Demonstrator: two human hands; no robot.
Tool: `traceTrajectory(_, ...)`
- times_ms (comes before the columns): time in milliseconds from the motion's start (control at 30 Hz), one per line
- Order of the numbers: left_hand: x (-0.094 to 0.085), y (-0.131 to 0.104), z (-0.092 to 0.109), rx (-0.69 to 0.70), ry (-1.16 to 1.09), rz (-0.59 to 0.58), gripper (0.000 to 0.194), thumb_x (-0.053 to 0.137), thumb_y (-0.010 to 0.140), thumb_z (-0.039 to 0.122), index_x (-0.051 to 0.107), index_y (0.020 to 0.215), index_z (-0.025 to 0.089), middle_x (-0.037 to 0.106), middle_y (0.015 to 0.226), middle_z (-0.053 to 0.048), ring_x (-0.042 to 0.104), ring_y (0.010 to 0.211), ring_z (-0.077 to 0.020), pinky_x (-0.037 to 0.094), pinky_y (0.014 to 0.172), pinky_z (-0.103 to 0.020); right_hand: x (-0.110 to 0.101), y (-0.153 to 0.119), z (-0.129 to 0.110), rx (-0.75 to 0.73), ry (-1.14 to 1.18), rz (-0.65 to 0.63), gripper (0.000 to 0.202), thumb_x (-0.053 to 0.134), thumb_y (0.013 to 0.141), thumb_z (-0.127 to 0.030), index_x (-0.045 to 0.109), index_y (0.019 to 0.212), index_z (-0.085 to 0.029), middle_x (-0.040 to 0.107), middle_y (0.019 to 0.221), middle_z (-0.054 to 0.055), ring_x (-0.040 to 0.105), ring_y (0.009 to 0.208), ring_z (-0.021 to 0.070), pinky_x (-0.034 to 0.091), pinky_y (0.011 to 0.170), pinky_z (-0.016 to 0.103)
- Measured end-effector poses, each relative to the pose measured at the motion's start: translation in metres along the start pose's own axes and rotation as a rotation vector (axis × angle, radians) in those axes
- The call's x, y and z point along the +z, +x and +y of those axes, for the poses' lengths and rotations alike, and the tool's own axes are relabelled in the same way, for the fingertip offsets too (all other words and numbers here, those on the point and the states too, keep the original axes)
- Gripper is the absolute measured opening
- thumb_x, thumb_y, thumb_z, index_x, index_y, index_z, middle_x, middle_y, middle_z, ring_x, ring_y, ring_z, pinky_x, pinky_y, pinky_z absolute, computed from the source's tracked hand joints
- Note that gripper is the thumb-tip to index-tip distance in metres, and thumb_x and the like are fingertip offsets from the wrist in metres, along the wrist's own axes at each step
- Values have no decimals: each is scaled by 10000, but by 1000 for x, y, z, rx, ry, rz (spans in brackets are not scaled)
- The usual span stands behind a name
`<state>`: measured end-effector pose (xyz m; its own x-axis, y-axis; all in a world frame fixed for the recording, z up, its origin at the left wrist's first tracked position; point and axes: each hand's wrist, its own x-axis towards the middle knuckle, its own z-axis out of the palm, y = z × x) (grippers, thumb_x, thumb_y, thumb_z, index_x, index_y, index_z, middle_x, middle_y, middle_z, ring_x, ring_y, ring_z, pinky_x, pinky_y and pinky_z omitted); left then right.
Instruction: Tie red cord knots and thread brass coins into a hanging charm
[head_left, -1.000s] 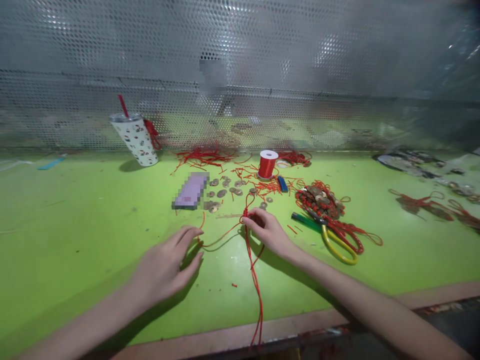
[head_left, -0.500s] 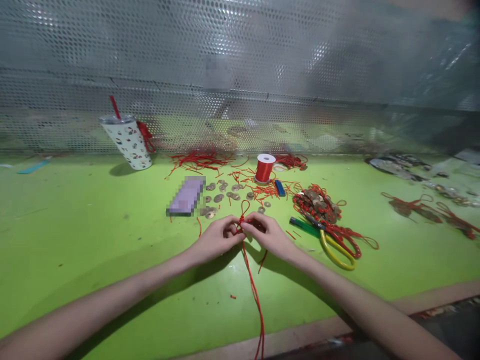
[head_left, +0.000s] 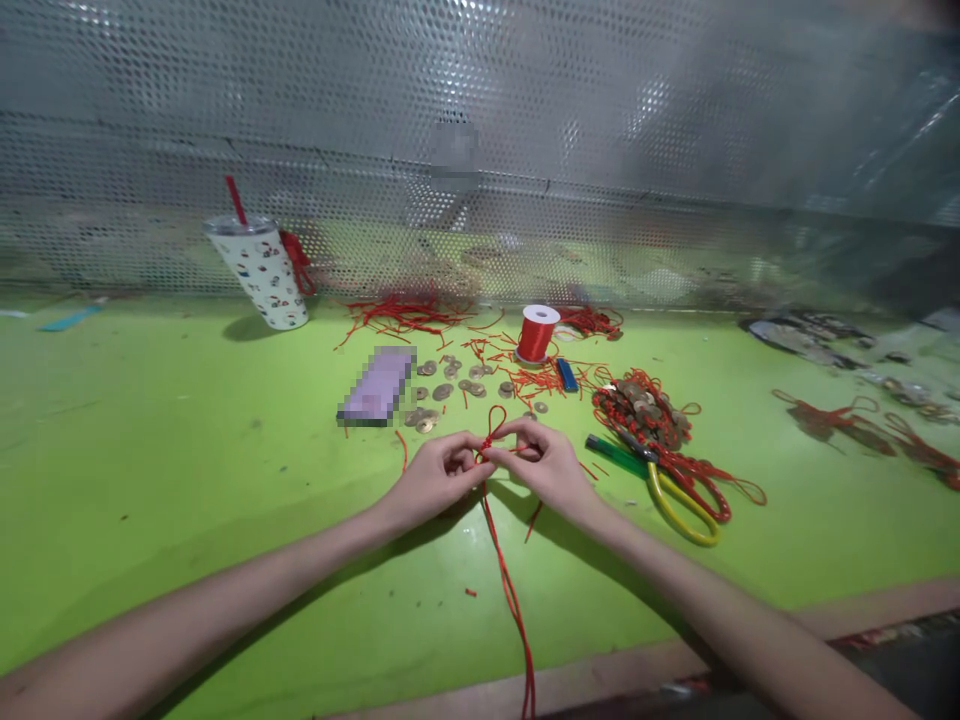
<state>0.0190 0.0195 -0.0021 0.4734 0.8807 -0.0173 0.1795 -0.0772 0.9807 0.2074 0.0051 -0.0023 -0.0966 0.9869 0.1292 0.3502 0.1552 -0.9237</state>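
A knotted red cord (head_left: 507, 575) is pinched between both hands over the green table (head_left: 262, 590). Its small loop stands up above the fingertips, and two long strands run down past the table's front edge. My left hand (head_left: 441, 474) grips the knot from the left with thumb and forefinger. From the right, my right hand (head_left: 544, 464) holds the cord at the knot with its fingertips. The fingers partly hide the knot. Loose coins (head_left: 444, 391) lie just beyond the hands.
Scissors (head_left: 682, 500) and a pile of corded coins (head_left: 643, 408) lie to the right. Behind are a red spool (head_left: 535, 335), a blue lighter (head_left: 567, 375) and cord scraps (head_left: 405, 315). A purple phone-like object (head_left: 377, 385) and a cup (head_left: 264, 275) are left, before a perforated screen (head_left: 337, 200).
The view has shifted slightly, moving the table items a little right. Both hands still hold the knot; the right fingertips have shifted slightly and the loop leans more to the right.
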Motion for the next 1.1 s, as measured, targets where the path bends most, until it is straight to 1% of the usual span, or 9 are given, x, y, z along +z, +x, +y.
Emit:
traceTrajectory(100,0,0,1,6,-6,8,277,678,843,436,637,849,163,467,530,77,406,472,-82,283,470,-215,0,0,-2,-35,11,-13,284,714,841,-481,721,866,-198,522,642,-19,382,562,132,283,545,292)
traceTrajectory(167,0,0,1,1,-40,38,304,676,850,467,614,821,170,474,514,77,412,449,-81,293,455,-213,-1,1,-2,-65,3,-18,267,696,859,-455,732,850,-190,599,723,14,430,598,142,320,568,302)
traceTrajectory(333,-1,2,0,-32,-114,86,379,684,832,546,600,813,177,466,497,79,402,401,-79,284,420,-213,-3,4,1,-69,-13,30,222,701,859,-420,747,849,-203,592,705,10,437,601,150,350,584,317)
traceTrajectory(467,-2,4,-4,11,-90,101,348,734,797,497,638,854,168,509,562,62,443,485,-89,312,472,-218,-3,6,6,-30,27,109,209,703,858,-416,745,841,-212,607,704,13,460,620,155,361,600,328)
traceTrajectory(633,-2,5,-6,16,-42,95,296,707,825,435,663,903,153,534,607,45,461,536,-99,320,495,-221,-3,6,3,-4,77,156,209,700,844,-405,732,829,-199,675,788,42,520,667,165,385,630,337)
traceTrajectory(767,-3,5,-6,12,-38,98,280,682,841,413,660,904,141,514,603,49,425,535,-90,293,495,-220,-3,8,3,-17,95,175,210,693,825,-403,720,804,-196,679,792,49,552,688,176,405,645,341)
traceTrajectory(867,-4,5,-6,18,-33,91,276,664,857,411,653,899,139,499,596,52,402,528,-87,272,488,-222,-3,9,5,6,64,175,208,693,826,-401,714,797,-196,658,758,39,527,661,170,381,622,335)
traceTrajectory(967,-4,4,-5,14,-12,71,273,660,865,413,646,887,141,470,578,61,377,519,-83,254,476,-219,-3,8,6,-2,25,161,214,678,843,-405,702,803,-197,593,687,12,469,617,155,348,591,322)
traceTrajectory(1100,-3,3,-4,-22,-14,49,315,672,860,464,603,830,159,377,519,92,315,470,-71,233,451,-210,-1,4,3,-30,16,107,215,662,860,-405,685,825,-195,515,635,-19,432,598,144,343,579,306)
